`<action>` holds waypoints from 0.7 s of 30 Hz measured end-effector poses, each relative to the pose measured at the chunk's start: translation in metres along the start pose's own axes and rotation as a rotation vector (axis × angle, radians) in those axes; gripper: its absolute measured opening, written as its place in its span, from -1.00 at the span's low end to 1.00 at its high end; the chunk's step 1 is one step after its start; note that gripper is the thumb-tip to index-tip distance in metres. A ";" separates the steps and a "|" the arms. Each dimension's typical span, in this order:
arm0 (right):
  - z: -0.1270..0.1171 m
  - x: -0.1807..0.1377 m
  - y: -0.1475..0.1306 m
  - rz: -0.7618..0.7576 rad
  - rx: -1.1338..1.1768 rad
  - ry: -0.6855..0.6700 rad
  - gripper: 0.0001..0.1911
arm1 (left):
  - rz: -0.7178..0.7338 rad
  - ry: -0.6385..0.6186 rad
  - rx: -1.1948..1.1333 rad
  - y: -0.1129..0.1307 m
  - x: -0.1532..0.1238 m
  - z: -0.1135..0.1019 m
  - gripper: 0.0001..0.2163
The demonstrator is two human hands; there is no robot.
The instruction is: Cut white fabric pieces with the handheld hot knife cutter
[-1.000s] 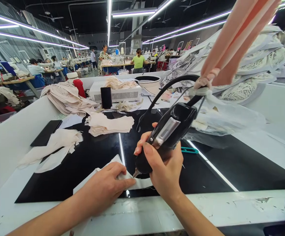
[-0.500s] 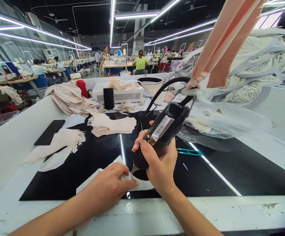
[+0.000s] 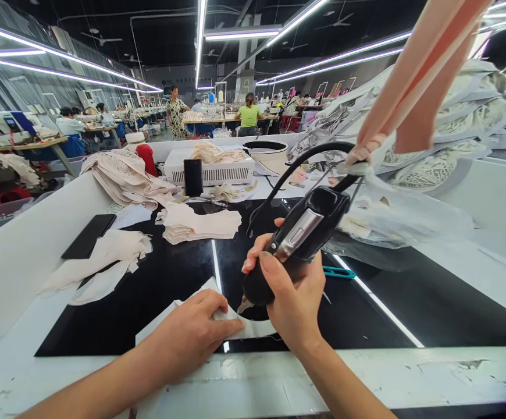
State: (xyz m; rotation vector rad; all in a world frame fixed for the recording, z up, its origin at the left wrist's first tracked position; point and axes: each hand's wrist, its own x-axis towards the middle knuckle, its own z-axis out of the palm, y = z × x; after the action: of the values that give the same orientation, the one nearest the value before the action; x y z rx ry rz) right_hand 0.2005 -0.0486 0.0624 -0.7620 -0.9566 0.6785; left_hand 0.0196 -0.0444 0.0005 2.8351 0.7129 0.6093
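Note:
My right hand (image 3: 294, 297) is wrapped round a black corded hand tool (image 3: 299, 241) with a silver plate, its pointed tip down on a white fabric piece (image 3: 253, 327). My left hand (image 3: 192, 331) lies flat on that fabric, fingers together, pressing it onto the black glossy work surface (image 3: 157, 291). The tool's black cable (image 3: 292, 160) arcs up and away behind it.
A stack of cream fabric pieces (image 3: 196, 224), loose scraps (image 3: 100, 259), a dark phone (image 3: 88, 235), teal snips (image 3: 338, 272), a white box (image 3: 211, 169), and a bagged fabric heap (image 3: 410, 192) at the right surround the surface. Other workers sit at sewing tables far behind.
The tool and my right hand shifted slightly right along the fabric edge. My left hand stays pressed on the fabric.

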 end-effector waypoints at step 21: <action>-0.026 0.014 -0.002 0.005 -0.284 0.059 -0.54 | 0.026 0.048 -0.023 -0.017 0.014 0.009 -0.86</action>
State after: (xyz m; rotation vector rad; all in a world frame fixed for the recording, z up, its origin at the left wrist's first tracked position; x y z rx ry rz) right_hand 0.2302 -0.0452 0.0611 -1.0296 -1.0094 0.5272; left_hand 0.0280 -0.0233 -0.0070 2.8220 0.6731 0.6867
